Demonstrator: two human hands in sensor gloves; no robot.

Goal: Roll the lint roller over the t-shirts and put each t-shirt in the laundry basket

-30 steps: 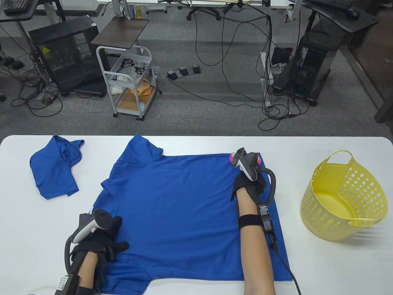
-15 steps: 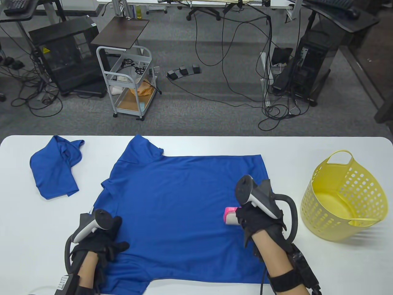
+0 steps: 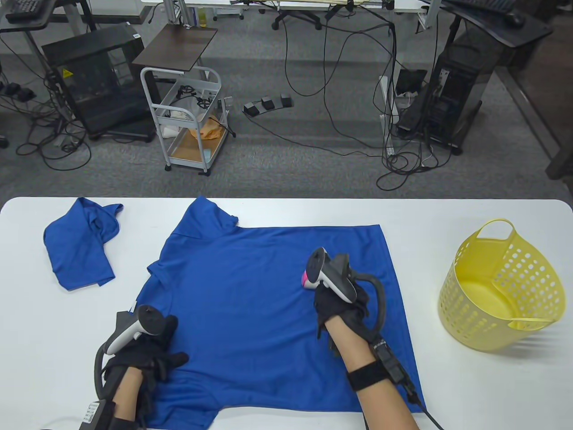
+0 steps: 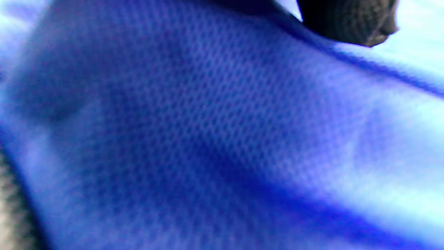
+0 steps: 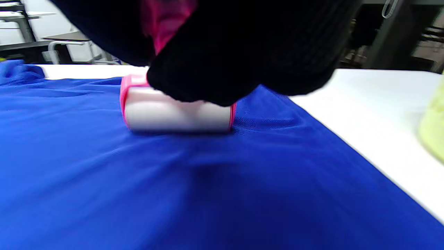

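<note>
Far left of the white table [image 3: 447,403], a crumpled blue t-shirt [image 3: 80,244] lies in a heap, apart from the rest. Left hand [image 3: 150,349] in a black glove rests flat on the near left sleeve area of the large blue mesh t-shirt [image 3: 259,313] spread across the table's middle, fingers extended and splayed on the cloth; the left wrist view is mostly blurred fabric, so the contact looks like pressing but is not certain. Right hand [image 3: 342,302] has its fingers curled round the pink-handled lint roller [image 5: 177,113], whose white drum sits on the shirt right of centre. Far right, the yellow perforated plastic laundry basket [image 3: 503,286] stands upright, well apart from the shirt.
</note>
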